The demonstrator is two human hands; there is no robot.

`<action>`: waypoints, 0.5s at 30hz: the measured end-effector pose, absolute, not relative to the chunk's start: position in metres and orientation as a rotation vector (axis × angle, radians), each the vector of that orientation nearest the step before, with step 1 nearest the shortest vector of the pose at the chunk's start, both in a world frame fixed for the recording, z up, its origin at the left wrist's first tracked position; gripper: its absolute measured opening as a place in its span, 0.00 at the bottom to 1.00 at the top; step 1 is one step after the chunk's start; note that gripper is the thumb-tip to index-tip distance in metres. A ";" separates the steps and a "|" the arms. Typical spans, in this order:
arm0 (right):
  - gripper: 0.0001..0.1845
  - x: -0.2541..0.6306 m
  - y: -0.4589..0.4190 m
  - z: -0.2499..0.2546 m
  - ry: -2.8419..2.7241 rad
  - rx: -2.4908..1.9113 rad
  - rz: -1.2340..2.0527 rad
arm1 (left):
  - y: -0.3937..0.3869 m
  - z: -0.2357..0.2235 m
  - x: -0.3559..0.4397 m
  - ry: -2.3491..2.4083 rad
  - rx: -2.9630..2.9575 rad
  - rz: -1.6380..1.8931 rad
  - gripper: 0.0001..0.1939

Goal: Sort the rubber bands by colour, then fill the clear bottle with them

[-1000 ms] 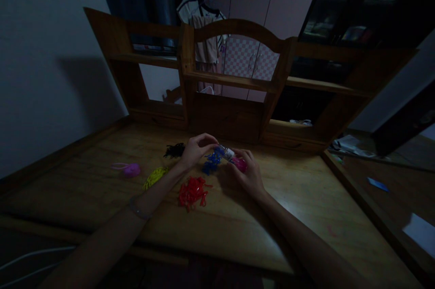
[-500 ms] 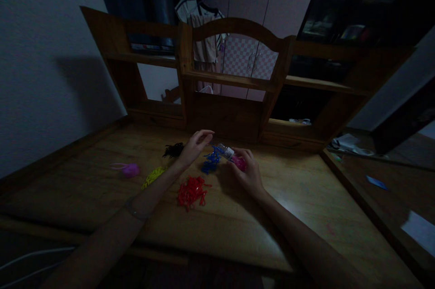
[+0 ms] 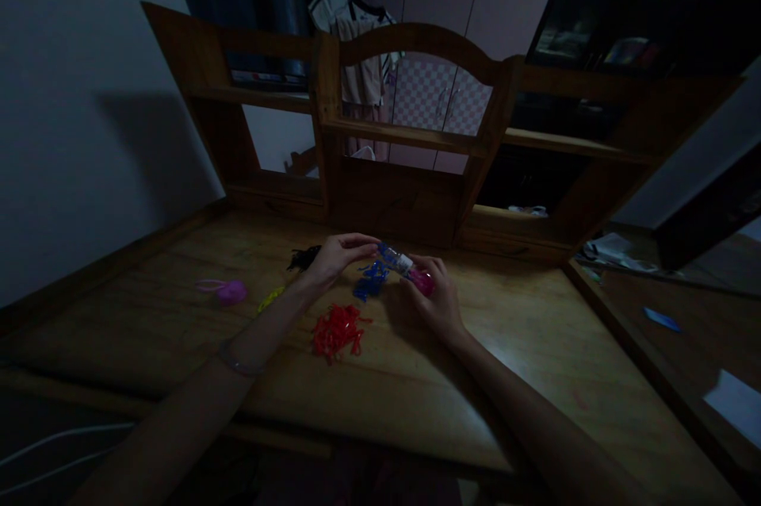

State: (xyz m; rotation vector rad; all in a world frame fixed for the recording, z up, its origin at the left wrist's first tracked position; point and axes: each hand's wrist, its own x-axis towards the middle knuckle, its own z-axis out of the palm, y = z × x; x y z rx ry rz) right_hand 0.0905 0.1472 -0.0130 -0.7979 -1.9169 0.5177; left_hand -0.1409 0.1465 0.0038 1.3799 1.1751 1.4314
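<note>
My right hand grips a small clear bottle with a pink end, tilted with its mouth toward the left. My left hand is pinched at the bottle's mouth; what its fingertips hold is too small to make out. Just below the hands lies a pile of blue bands. A red pile lies nearer me, a black pile sits behind my left hand, and a yellow pile is partly hidden by my left forearm. A pink pouch-like thing lies at the far left.
All this rests on a wooden desk with a raised wooden shelf unit along its back. A white wall stands to the left. Papers and a blue card lie at the right. The room is dim.
My left hand lifted away from the bottle's mouth with fingers apart, then came back to it pinched. The bottle stayed in my right hand.
</note>
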 end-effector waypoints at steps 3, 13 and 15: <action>0.20 0.090 0.146 -0.014 -1.947 -0.781 0.526 | 0.147 0.006 -0.140 1.200 1.531 1.437 0.14; 0.18 0.089 0.148 -0.013 -1.884 -0.775 0.600 | 0.144 0.009 -0.133 1.312 1.830 1.506 0.12; 0.18 0.088 0.150 -0.016 -1.845 -0.765 0.654 | 0.145 0.012 -0.132 1.346 1.804 1.521 0.13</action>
